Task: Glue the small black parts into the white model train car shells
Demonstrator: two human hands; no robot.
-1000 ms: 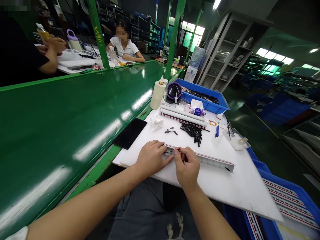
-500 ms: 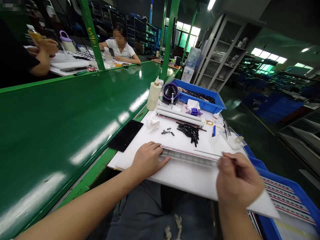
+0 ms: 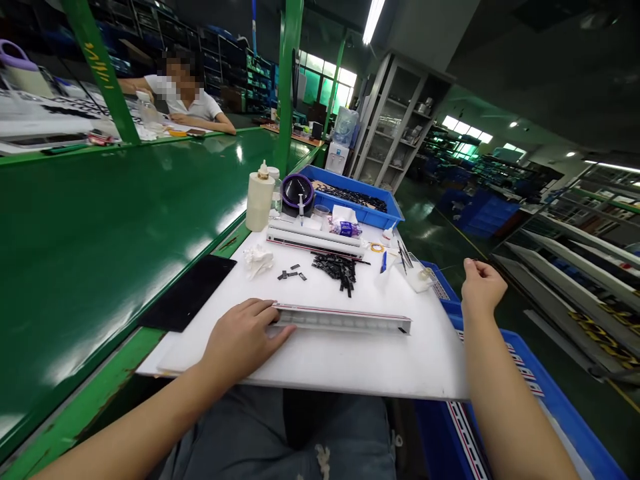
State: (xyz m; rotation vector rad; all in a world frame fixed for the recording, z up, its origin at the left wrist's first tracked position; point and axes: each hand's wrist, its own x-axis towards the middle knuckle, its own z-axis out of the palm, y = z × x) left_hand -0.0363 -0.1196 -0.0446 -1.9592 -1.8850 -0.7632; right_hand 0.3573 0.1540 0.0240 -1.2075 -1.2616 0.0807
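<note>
My left hand (image 3: 245,339) grips the left end of a long white channel strip (image 3: 345,319) with a red line, lying near the front of the white board (image 3: 320,367). A small dark piece sits inside the strip's right end. My right hand (image 3: 481,287) is raised off the board's right side, fingers pinched on a thin tool that is barely visible. Beyond the strip lie a pile of black pieces (image 3: 340,268) and several loose ones (image 3: 291,273). Behind the pile is a second white strip (image 3: 315,239).
A cream bottle (image 3: 259,202), crumpled tissue (image 3: 258,261), a purple-rimmed bowl (image 3: 298,191) and a blue bin (image 3: 350,195) stand around the board. A black panel (image 3: 190,293) lies left. Blue crates (image 3: 555,400) hold strips at right. A person (image 3: 187,100) sits across the green surface (image 3: 125,213).
My right hand has moved away from the strip, out past the board's right edge. The view has turned right, while my left hand remains on the strip's left end.
</note>
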